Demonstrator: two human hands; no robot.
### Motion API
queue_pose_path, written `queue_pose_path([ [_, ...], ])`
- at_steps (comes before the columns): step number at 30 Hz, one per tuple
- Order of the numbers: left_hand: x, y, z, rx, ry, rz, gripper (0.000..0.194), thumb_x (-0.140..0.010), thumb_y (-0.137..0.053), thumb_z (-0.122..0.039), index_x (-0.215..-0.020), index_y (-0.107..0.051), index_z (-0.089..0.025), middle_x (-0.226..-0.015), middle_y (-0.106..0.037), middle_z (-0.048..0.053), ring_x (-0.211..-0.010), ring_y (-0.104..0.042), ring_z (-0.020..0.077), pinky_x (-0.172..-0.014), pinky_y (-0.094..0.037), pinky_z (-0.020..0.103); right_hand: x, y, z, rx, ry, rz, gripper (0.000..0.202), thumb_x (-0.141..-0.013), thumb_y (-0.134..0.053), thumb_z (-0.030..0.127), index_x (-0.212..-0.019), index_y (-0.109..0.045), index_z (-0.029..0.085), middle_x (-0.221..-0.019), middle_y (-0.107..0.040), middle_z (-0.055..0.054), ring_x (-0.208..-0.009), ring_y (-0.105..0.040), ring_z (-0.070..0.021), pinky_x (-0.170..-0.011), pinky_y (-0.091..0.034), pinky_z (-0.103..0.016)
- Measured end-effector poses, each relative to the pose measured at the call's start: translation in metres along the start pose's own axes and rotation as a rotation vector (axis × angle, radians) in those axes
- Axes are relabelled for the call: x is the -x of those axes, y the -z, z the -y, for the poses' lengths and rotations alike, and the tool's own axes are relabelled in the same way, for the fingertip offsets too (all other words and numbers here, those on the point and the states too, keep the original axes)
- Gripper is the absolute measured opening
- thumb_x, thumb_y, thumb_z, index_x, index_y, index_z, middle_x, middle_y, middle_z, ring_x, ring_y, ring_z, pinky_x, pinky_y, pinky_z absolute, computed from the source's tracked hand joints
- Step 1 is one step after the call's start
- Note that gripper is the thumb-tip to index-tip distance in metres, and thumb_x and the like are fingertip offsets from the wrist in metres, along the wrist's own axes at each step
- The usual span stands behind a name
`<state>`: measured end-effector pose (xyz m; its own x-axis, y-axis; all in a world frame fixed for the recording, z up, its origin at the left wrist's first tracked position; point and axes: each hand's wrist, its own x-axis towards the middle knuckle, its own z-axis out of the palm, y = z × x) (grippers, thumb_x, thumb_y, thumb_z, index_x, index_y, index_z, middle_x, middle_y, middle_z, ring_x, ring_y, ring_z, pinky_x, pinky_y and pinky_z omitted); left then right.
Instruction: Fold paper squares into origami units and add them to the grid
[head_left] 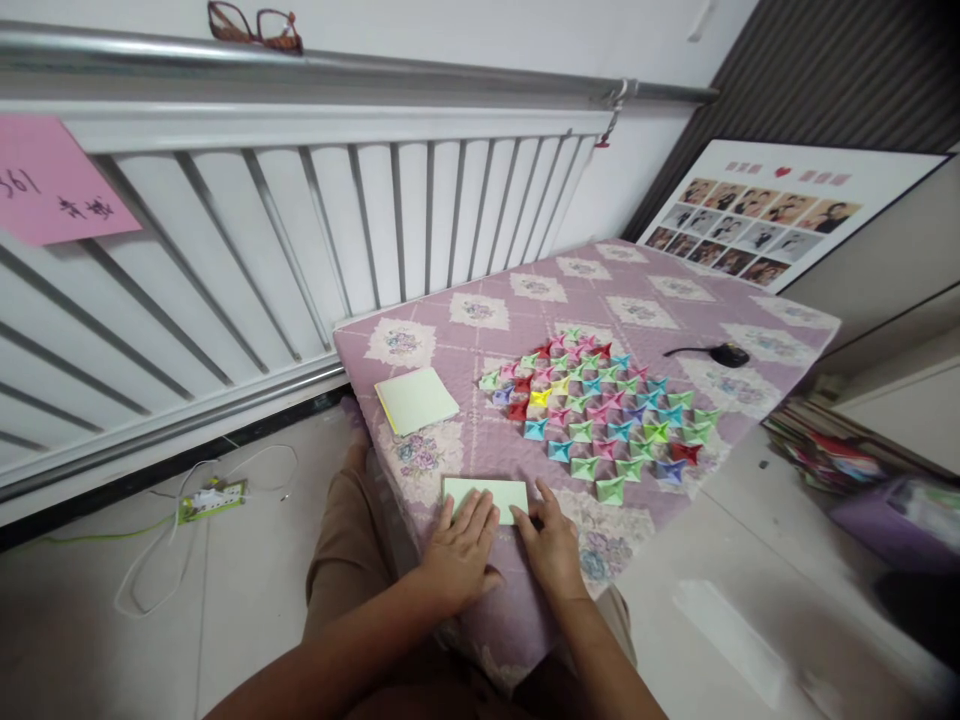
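A pale green sheet of paper, folded into a rectangle, lies flat near the table's front corner. My left hand rests on its left half with the fingers stretched out flat. At the paper's right edge is my right hand, its thumb on the lower right corner and its index finger extended and apart from the thumb. Beyond the hands, to the left, sits a stack of square pale green paper. Several rows of small folded paper stars in many colours stand to the right.
A purple flowered cloth covers the table. A black object with a thin tail lies at the right. Behind the table runs a white radiator; a photo board leans at the far end. A power strip with cables lies on the floor.
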<state>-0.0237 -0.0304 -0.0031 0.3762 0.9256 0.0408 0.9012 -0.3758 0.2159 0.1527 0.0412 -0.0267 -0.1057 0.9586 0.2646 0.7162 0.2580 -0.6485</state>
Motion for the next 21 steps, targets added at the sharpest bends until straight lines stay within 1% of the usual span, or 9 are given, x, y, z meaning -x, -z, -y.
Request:
queue_pose_path([
  [4, 0.003, -0.002, 0.000, 0.026, 0.019, 0.049, 0.086, -0.086, -0.040, -0.062, -0.149, -0.010, -0.014, -0.156, -0.006, 0.012, -0.144, -0.007, 0.0292, -0.113, -0.010, 0.057, -0.001, -0.002, 0.001, 0.010, -0.017, -0.025, 0.058, -0.084, -0.050, 0.047, -0.130, -0.048, 0.012, -0.077, -0.068, -0.004, -0.076, -0.063, -0.0225, -0.078, -0.045, -0.039],
  [10, 0.003, -0.003, 0.001, 0.054, 0.032, 0.090, 0.083, -0.087, -0.035, -0.064, -0.149, -0.008, -0.015, -0.156, -0.002, 0.011, -0.144, -0.004, 0.0283, -0.114, -0.008, 0.056, -0.002, -0.002, 0.001, 0.035, 0.005, -0.048, 0.059, -0.082, -0.051, 0.049, -0.127, -0.050, 0.011, -0.075, -0.066, -0.004, -0.077, -0.062, -0.0230, -0.078, -0.046, -0.039],
  [16, 0.000, 0.005, 0.003, 0.043, 0.022, 0.161, 0.083, -0.088, -0.033, -0.063, -0.149, -0.008, -0.014, -0.156, -0.001, 0.012, -0.144, -0.004, 0.0291, -0.113, -0.009, 0.057, -0.002, -0.004, -0.002, 0.077, 0.013, -0.047, 0.056, -0.082, -0.051, 0.048, -0.124, -0.053, 0.010, -0.074, -0.066, -0.004, -0.076, -0.061, -0.0228, -0.076, -0.045, -0.039],
  [21, -0.001, 0.011, 0.003, 0.098, 0.025, 0.179, 0.084, -0.087, -0.031, -0.064, -0.149, -0.008, -0.012, -0.156, 0.000, 0.013, -0.144, -0.001, 0.0295, -0.113, -0.008, 0.058, -0.003, -0.005, 0.000, 0.118, -0.012, -0.030, 0.053, -0.083, -0.050, 0.046, -0.124, -0.054, 0.013, -0.075, -0.066, -0.003, -0.076, -0.061, -0.0228, -0.077, -0.043, -0.039],
])
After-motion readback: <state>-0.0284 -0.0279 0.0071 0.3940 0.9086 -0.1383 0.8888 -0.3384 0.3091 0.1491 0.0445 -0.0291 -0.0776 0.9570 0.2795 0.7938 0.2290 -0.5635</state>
